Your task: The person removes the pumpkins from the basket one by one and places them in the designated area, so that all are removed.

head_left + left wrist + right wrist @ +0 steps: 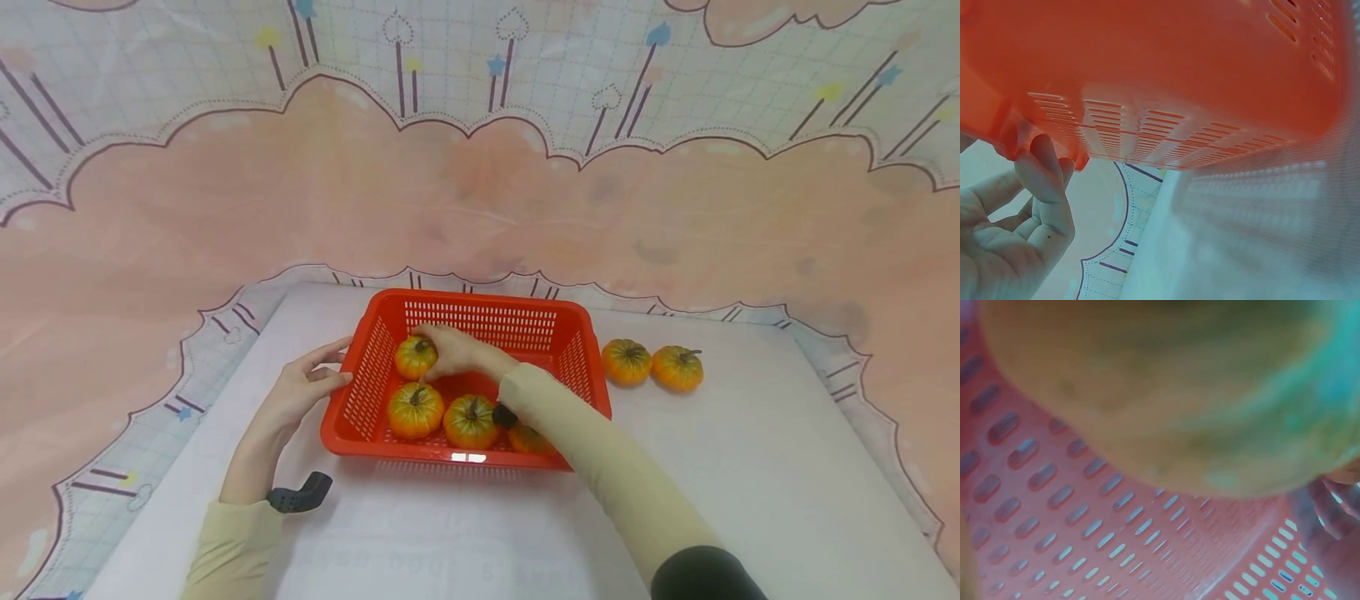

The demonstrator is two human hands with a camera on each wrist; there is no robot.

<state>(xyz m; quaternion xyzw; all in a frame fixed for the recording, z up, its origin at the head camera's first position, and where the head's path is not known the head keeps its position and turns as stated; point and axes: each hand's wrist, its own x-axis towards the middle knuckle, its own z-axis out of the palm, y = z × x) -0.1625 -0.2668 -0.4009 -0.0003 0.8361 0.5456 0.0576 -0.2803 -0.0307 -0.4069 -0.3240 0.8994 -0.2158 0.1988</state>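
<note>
The left hand [294,395], fingers loosely spread, touched the rim of the basket [442,453] to its right, probably light and slightly flexible. Inside, just left of the right hand [454,350], was a pumpkin [412,358], likely light, firm, best held round its sides; thumb and fingers pinched it, though blur hid the exact contact.
</note>
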